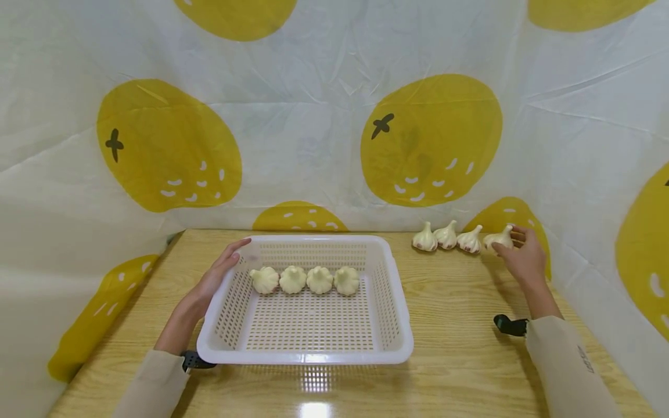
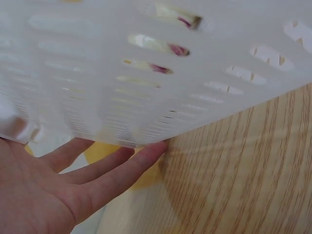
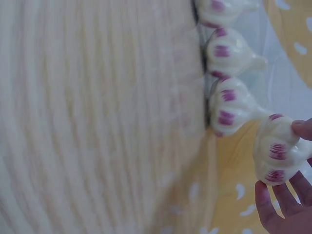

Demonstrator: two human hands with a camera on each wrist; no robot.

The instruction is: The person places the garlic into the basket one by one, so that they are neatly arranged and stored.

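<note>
A white slotted plastic basket (image 1: 305, 358) stands on the table, with several garlic bulbs (image 1: 319, 280) in a row inside. My left hand (image 1: 214, 280) holds its left rim near the far corner. In the left wrist view, long fingers (image 2: 114, 171) lie against the outer wall, with a blurred thumb showing through the plastic. At the back right, my right hand (image 1: 525, 258) pinches a garlic bulb (image 1: 499, 240) between thumb and fingers. Three more garlic bulbs (image 1: 446, 235) stand in a row to its left; purple marks show on the held bulb (image 3: 278, 152) in the right wrist view.
The wooden table (image 1: 449, 325) ends at the back against a white curtain (image 1: 313, 133) printed with large yellow fruits. The curtain continues along both sides. Black wrist straps (image 1: 509, 325) with cameras sit on both wrists.
</note>
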